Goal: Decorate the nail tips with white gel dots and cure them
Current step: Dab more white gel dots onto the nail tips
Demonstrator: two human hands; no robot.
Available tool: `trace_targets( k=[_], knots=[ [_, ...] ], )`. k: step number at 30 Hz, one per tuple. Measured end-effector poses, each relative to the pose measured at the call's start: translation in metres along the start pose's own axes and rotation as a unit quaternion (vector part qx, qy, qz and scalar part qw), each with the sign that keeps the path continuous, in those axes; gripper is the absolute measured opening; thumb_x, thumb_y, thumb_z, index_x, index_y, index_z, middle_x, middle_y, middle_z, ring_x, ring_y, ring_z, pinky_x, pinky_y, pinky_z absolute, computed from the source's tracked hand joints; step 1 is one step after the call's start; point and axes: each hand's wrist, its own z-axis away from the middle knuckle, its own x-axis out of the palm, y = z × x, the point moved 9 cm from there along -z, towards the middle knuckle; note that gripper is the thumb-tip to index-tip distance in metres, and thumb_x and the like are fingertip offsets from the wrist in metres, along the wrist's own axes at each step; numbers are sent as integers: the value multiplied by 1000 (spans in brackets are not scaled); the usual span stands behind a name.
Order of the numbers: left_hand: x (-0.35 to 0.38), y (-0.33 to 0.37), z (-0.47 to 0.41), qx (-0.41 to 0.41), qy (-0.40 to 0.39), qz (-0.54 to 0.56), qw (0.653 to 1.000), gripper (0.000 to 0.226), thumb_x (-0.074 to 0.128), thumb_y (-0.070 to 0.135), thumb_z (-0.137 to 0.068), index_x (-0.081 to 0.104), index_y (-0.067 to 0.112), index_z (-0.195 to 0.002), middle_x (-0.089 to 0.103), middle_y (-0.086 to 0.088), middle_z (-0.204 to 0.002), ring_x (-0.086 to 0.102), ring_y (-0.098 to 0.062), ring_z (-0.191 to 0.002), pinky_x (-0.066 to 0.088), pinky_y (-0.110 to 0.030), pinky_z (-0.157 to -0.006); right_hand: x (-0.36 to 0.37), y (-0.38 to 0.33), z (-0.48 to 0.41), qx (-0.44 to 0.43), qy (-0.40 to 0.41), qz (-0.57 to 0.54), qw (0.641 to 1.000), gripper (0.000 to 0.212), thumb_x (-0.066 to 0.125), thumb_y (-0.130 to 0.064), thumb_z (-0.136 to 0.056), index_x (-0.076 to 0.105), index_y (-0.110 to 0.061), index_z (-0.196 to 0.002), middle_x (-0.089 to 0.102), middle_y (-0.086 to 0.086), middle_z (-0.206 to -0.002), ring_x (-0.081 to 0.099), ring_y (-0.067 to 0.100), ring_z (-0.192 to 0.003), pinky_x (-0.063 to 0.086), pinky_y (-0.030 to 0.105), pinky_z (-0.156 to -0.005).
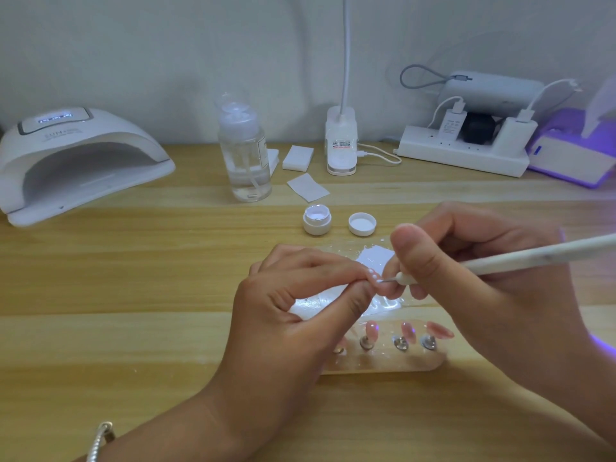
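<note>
While a nail tip [372,276] bearing a short row of white dots is pinched between the thumb and forefinger of the left hand [293,311], a white dotting pen [520,256] is gripped in the curled fingers of the right hand [473,278]. Its fine metal point is held against the edge of that tip. Both hands are raised over a glossy clear sheet [375,258] laid on the wooden table [133,278].

Just nearer than the hands, a clear holder [383,366] is seen with three pink nail tips [407,330] standing on metal pegs. A further peg at its left end is partly hidden by the left hand.

Just beyond the sheet, an open pot of white gel [316,221] is placed, with its lid [362,224] turned upside down to its right.

At the far left, a white curing lamp [76,161] is set with its display lit. A clear pump bottle [245,151], white wipes [297,157] and a desk lamp base [341,141] are ranged along the far middle. A power strip [463,155] and a purple-lit device [573,155] are found at the far right.

A silver bracelet [101,438] is worn on the left wrist.
</note>
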Motion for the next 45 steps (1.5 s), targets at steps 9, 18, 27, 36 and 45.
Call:
trace_targets(
  k=[9, 18, 27, 36, 45],
  knots=[
    [0, -1, 0, -5, 1, 0, 1000, 12, 71, 34, -80, 79, 32, -89, 74, 14, -91, 61, -16, -101, 50, -63, -65, 0, 2, 0, -7, -4, -10, 1000, 28, 63, -25, -90, 63, -9, -67, 71, -2, -63, 66, 7, -53, 49, 16, -51],
    [-3, -4, 1, -22, 17, 19, 999, 11, 73, 37, -77, 78, 35, -87, 74, 16, -90, 62, -12, -101, 50, -66, -67, -11, -4, -6, -20, 21, -76, 997, 29, 63, -27, -90, 62, -22, -61, 66, 0, -54, 65, 19, -49, 48, 17, -51],
    [-17, -8, 3, -84, 39, 110, 990, 6, 84, 25, -72, 81, 27, -77, 76, 4, -88, 70, -13, -82, 58, -24, -63, -37, 2, -16, -32, 88, -15, 995, 34, 59, -32, -93, 54, -20, -61, 53, -9, -48, 57, 16, -43, 44, 17, -50],
    [-22, -33, -11, -122, -220, 35, 967, 11, 84, 14, -68, 81, 13, -78, 77, -4, -84, 71, -13, -83, 53, -21, -74, -50, 42, 7, 21, 110, 135, 984, 43, 59, -53, -90, 56, -19, -63, 54, 7, -56, 50, 31, -54, 41, 47, -56],
    [-15, -36, -7, -91, -296, -35, 950, 16, 88, 16, -69, 83, 19, -83, 69, 6, -81, 60, -10, -87, 48, -25, -82, -44, 42, 6, -13, 87, 152, 985, 39, 60, -41, -91, 55, -17, -60, 53, 7, -56, 48, 27, -50, 39, 40, -51]
  ],
)
